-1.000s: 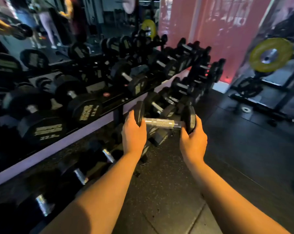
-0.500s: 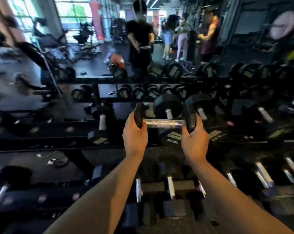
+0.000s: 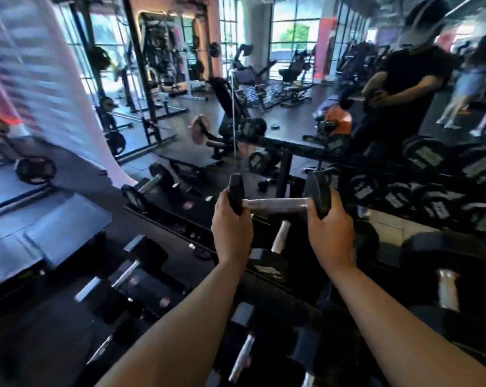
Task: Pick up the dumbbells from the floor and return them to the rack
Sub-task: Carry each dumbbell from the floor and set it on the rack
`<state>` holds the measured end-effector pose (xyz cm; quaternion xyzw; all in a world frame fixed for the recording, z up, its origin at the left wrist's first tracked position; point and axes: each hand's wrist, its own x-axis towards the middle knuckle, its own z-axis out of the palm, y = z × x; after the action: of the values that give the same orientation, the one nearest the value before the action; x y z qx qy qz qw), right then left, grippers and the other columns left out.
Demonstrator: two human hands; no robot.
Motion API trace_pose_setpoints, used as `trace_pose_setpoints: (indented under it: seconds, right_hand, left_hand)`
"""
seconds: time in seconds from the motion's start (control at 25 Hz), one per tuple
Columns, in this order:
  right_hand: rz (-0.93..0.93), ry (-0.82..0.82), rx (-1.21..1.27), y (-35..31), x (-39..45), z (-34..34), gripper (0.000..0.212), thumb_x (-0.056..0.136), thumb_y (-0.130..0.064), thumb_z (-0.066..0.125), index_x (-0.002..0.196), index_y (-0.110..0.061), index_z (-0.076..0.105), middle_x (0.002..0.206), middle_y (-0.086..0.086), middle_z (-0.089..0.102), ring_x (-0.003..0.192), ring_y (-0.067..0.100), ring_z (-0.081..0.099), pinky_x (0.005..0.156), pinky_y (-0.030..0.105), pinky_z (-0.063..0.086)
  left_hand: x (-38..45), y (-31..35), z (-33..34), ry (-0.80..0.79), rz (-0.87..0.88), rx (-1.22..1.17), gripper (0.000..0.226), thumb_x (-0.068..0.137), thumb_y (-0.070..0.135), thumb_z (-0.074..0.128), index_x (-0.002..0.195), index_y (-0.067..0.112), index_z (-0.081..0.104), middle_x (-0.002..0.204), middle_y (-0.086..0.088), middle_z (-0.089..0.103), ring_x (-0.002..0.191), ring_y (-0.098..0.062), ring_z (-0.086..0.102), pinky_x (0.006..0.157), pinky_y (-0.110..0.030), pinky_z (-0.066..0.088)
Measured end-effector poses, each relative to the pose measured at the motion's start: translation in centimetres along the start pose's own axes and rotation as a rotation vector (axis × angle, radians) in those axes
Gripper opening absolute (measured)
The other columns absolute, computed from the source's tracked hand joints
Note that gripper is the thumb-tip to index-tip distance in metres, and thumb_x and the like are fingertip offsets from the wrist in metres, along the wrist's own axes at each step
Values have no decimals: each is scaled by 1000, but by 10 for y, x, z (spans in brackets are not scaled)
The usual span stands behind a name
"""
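From the head camera, both bare arms reach forward and hold one dumbbell (image 3: 278, 198) level in the air above the rack (image 3: 180, 208). The left hand (image 3: 232, 226) cups the left black head from below, its grip clamped around that weight. The right hand (image 3: 331, 230) does the same on the right head, fingers wrapped under it. The silver knurled handle lies bare between the two hands. Below them, another dumbbell (image 3: 272, 252) rests on the rack with its handle pointing away. More dumbbells (image 3: 420, 177) fill the rack at right, blurred. A mirror (image 3: 292, 79) behind the rack reflects the gym.
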<state>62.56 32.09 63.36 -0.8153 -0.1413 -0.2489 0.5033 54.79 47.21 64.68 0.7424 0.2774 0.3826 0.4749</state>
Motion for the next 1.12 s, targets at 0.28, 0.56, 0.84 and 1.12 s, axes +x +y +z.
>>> trace_pose_setpoints:
  seconds: [0.28,0.56,0.84,1.12]
  right_hand:
    - [-165,-201,116,-16,38,138,41,100,-30,56,138,-16,52,124,4,68,112,22,65,94,31,50]
    - [-244,-369,143,-28,90,296,40,99,-32,57,136,-17,53,119,1,70,109,18,66,93,32,52]
    - [-329,-559,128,-11,139,443,43,99,-32,59,140,-20,52,124,1,69,113,16,64,95,32,51]
    - [-215,-648,119,40,136,519,41,97,-30,62,136,-22,55,118,-2,71,108,13,66,90,18,47]
  left_hand:
    - [90,-58,-27,188,-70,34,27,96,18,60,123,18,59,106,11,60,89,-7,55,77,-18,38]
    - [209,-139,-32,314,-164,32,31,96,21,59,127,17,57,116,4,64,104,-14,61,93,-36,51]
    - [308,-220,-11,448,-281,17,24,97,16,60,120,17,57,109,5,62,94,-9,61,90,-34,53]
    - [339,-294,20,389,-392,68,33,99,17,55,132,17,50,124,6,55,97,-4,60,84,-22,47]
